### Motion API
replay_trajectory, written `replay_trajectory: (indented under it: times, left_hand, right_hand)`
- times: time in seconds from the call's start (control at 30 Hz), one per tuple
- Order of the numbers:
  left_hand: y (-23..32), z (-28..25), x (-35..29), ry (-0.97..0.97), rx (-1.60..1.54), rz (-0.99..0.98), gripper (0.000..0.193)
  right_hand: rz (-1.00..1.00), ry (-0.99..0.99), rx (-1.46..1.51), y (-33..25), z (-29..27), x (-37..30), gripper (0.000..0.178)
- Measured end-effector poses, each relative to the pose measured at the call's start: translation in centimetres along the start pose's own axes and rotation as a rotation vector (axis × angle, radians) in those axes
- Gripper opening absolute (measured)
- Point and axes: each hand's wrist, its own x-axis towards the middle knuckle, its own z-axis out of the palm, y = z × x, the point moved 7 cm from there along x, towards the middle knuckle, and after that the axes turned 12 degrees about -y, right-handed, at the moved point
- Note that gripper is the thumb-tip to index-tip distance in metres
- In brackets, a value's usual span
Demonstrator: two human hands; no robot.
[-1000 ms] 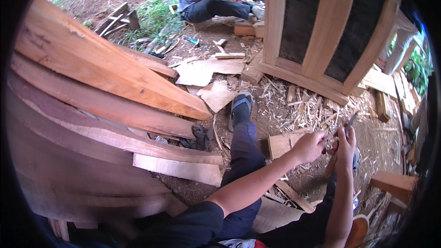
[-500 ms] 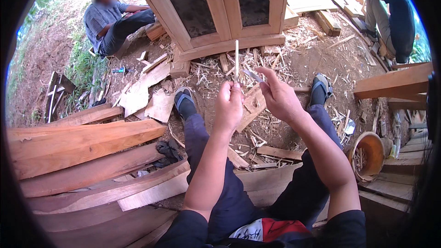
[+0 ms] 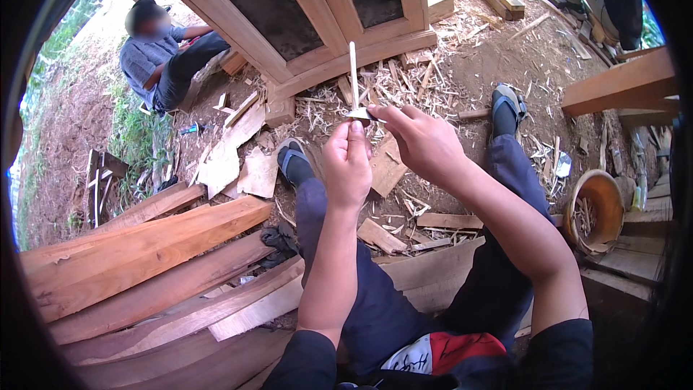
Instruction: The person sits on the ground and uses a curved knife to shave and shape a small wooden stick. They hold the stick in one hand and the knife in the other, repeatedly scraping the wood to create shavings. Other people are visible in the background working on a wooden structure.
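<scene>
My left hand (image 3: pixel 348 166) is closed around the lower end of a thin, pale wooden stick (image 3: pixel 354 72), which points up and away from me. In my right hand (image 3: pixel 426 143) is a small knife, gripped with the fingers wrapped round its handle. Its bright blade (image 3: pixel 359 113) lies across the stick just above my left thumb. The handle is mostly hidden by my fingers. Beyond the stick's tip stands a wooden panelled frame (image 3: pixel 361 65) with dark insets.
Wood shavings (image 3: pixel 462 58) litter the ground between my sandalled feet. Long planks (image 3: pixel 151 238) are stacked at left. An orange-brown bucket (image 3: pixel 595 209) holding scraps stands at right, below a thick beam (image 3: pixel 621 83). A person (image 3: pixel 159 61) sits far left; another stands far right.
My right hand has moved left and the knife blade, formerly beside the stick, now crosses it. The whole view has shifted, with the bucket and beam further right.
</scene>
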Motion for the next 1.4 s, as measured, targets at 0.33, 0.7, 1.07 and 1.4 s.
replay_trajectory:
  times: [0.33, 0.7, 1.07, 1.4]
  left_hand:
    - [-0.6, 2.2, -0.7, -0.102, -0.180, -0.162, 0.025]
    - [-3.3, -1.3, -0.1, 0.067, -0.356, -0.250, 0.023]
    - [-2.5, 0.0, 0.1, -0.022, -0.359, -0.223, 0.022]
    - [-1.5, 4.1, -1.3, -0.139, -0.418, -0.187, 0.023]
  right_hand:
    - [0.304, 0.155, -0.049, 5.6, 0.1, 1.4, 0.028]
    - [0.015, -0.019, -0.005, 0.1, 1.2, 0.6, 0.029]
    - [-0.034, -0.003, 0.014, -0.1, 0.3, 0.6, 0.029]
    - [0.147, 0.302, 0.034, 5.7, -4.5, 2.0, 0.024]
